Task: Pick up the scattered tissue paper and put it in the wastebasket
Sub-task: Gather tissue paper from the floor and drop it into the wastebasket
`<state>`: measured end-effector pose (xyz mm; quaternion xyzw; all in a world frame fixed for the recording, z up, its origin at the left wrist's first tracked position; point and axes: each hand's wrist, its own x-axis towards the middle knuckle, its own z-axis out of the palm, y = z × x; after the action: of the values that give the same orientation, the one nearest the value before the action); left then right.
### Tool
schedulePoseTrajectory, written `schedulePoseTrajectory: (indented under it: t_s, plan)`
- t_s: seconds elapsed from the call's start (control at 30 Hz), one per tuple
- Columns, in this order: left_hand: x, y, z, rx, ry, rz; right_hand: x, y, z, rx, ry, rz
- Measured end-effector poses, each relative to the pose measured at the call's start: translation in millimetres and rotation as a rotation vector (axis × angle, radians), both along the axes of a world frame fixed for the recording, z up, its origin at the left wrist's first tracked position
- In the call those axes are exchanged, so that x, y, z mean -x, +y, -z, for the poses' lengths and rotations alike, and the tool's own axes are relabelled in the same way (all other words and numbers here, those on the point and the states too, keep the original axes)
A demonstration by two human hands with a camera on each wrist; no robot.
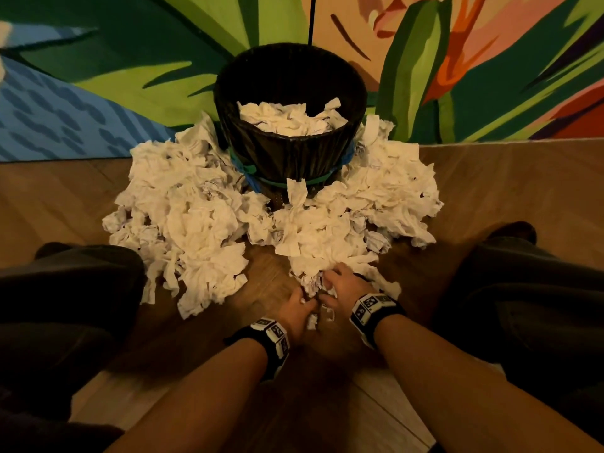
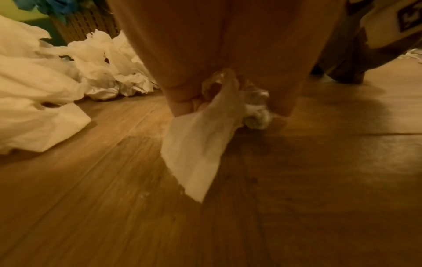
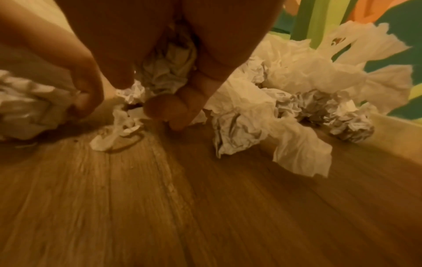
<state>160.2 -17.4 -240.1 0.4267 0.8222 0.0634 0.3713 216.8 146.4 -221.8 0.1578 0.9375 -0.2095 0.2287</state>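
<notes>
- Where the floor (image 1: 202, 341) lay nearest, the left hand (image 1: 299, 310) pinched a tissue scrap (image 2: 196, 144) in curled fingers.
- Beside it, the right hand (image 1: 343, 284) clutched crumpled tissue (image 3: 169, 72).
- Beyond, the tissue paper (image 1: 196, 210) ringed the wastebasket (image 1: 291, 152), partly filled, against a painted wall (image 1: 98, 76).
</notes>
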Motion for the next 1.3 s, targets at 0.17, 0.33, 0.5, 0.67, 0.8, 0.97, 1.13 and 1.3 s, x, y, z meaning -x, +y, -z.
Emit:
schedulePoseTrajectory:
  t_s: [0.17, 0.33, 0.5, 0.67, 0.8, 0.97, 1.13, 1.3]
  plan:
    - [11.1, -5.7, 2.4, 0.126, -0.004, -0.067, -8.4, -7.6, 4.5, -0.048, -0.109, -0.145]
    - [36.7, -18.2, -1.2, 0.086, -0.01, -0.163, -7.5, -18.1, 4.8, -0.056, -0.27, -0.232]
    - [50.9, -17.1, -19.9, -0.06, -0.025, -0.253, -1.7, -22.3, -2.3, 0.047, -0.175, -0.117]
    - [72.2, 5.4, -69.8, -0.253, -0.09, -0.272, 13.7, -3.7, -33.1, 0.288, -0.086, 0.208]
    - [86.8, 29.3, -135.1, -0.529, -0.125, -0.351, 36.6, 14.0, -77.3, 0.518, 0.161, 0.475]
    - [101.3, 52.0, -215.2, -0.879, -0.204, -0.384, 64.5, 26.7, -156.8, 0.704, 0.683, 0.519]
    - [139.9, 68.3, -253.1, -0.991, -0.242, -0.573, 97.4, 31.4, -218.0, 0.85, 1.091, 0.586]
    - [166.0, 68.9, -246.8, -1.107, -0.051, -0.695, 133.8, 29.7, -223.2, 0.77, 1.06, 0.768]
